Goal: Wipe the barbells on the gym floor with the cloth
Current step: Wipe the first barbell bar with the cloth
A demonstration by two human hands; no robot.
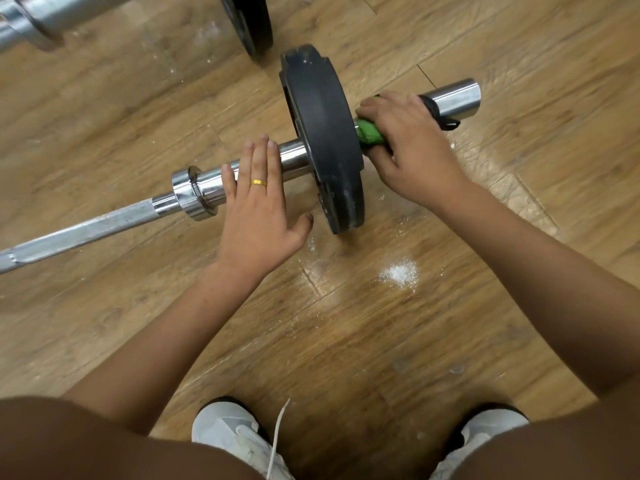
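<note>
Chrome steel barbell mid-wipe: right hand grips green cloth round its sleeve, left hand flat; shaft perhaps unwiped.

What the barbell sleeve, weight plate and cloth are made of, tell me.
Barbell sleeve: polished steel or chrome, by its mirror-like shine.
Weight plate: matte black, probably rubber-coated; scuffed, dusted white.
Cloth: soft green fabric, bunched in the right hand.

Count: two chrome steel barbells, second partly visible top-left. Two black round rubber weight plates. One green cloth. Two hands: left hand, right hand. Two white shoes. One gold ring.
</note>
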